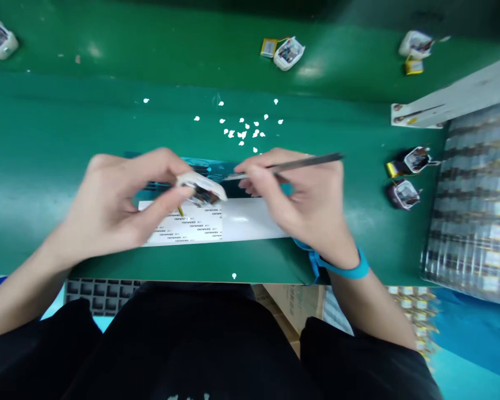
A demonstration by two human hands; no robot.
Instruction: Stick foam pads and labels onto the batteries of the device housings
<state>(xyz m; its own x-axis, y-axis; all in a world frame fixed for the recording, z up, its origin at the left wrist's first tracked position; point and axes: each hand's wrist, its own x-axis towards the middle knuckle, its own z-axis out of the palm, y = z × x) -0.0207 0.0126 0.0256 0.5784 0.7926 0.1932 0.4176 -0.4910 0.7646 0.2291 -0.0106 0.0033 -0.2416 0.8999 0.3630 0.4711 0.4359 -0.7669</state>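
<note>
Between the thumb and fingers of my left hand (pixel 127 200) is a small white plastic housing (pixel 202 186), tilted, with its open side and electronics showing. A bit of yellow pokes out below it. My right hand (pixel 298 194) is closed around dark metal tweezers (pixel 304 163), whose tips point left and end close to the housing's edge. Whether the tips hold anything is too small to tell. Beneath both hands lies a white printed adhesive sheet (pixel 191 226) with a glossy blank right part. Small white round pieces (pixel 241 134) are scattered beyond the hands.
More open housings lie about: a white one with a battery (pixel 289 54) at the back, another (pixel 416 44) back right, a white one (pixel 0 40) far left, dark ones (pixel 405 194) at right. Stacked clear trays (pixel 470 200) stand on the right. A blue wrist strap (pixel 345 270) circles my right wrist.
</note>
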